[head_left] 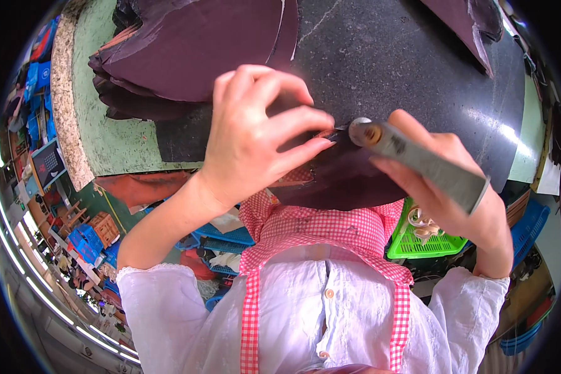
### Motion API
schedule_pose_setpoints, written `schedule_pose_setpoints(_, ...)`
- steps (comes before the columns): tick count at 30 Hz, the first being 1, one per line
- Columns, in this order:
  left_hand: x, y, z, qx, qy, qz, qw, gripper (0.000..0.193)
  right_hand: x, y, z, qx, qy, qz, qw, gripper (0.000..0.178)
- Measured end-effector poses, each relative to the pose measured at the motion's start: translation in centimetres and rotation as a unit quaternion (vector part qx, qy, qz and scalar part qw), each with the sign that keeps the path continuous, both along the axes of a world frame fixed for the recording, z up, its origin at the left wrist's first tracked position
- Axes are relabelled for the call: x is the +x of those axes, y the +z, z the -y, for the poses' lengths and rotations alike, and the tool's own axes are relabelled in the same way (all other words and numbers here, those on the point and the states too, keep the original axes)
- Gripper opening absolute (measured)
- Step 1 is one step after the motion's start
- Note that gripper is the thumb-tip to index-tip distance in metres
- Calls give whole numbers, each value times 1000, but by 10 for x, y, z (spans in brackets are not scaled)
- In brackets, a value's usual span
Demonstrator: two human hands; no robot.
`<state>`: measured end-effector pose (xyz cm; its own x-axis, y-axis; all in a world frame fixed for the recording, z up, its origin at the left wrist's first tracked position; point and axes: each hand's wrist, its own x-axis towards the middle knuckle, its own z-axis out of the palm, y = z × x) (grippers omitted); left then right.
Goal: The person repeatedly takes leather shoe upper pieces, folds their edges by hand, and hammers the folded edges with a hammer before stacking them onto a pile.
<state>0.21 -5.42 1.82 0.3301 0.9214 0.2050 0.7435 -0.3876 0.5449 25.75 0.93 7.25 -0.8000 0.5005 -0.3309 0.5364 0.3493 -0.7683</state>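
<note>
A dark maroon piece, seemingly leather (352,177), lies at the near edge of the black work surface and hangs over toward my apron. My left hand (255,124) pinches its upper edge between thumb and fingertips, the other fingers curled above. Just right of those fingertips, my right hand (436,156) grips a hammer (417,159) with a grey metal head. The hammer's round face is down close to the edge of the piece; whether they touch I cannot tell. Its broad flat end points to the lower right, and the hand hides most of the handle.
A stack of maroon pieces (187,56) lies at the far left, more maroon pieces (464,28) at the far right. The black slab (386,68) rests on a pale green table (118,137). Below the table stand a green basket (424,246) and blue baskets (221,240).
</note>
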Motion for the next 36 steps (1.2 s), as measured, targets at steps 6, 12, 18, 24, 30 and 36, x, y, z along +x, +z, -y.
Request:
schedule_pose_setpoints(6,6,-9,15,96,-12,-40,994,24,-6,-2,7,-1,-41,-34,999,24)
schedule_pose_setpoints(12,0,-11,29,70,16,-44,996,27,-15,-7,-6,76,-45,-38,995,27)
schedule_pose_setpoints(18,7,-8,23,66,30,-25,997,28,-8,-1,6,31,-40,-27,998,20)
schedule_pose_setpoints(24,22,-18,-35,114,-59,29,991,16,29,4,0,136,-69,-111,982,49)
schedule_pose_setpoints(30,26,-3,-65,-115,-115,41,986,12,36,2,19,-33,-131,19,991,15)
schedule_pose_setpoints(36,28,24,-76,-254,-113,26,960,14,42,-1,22,-54,-156,4,986,14)
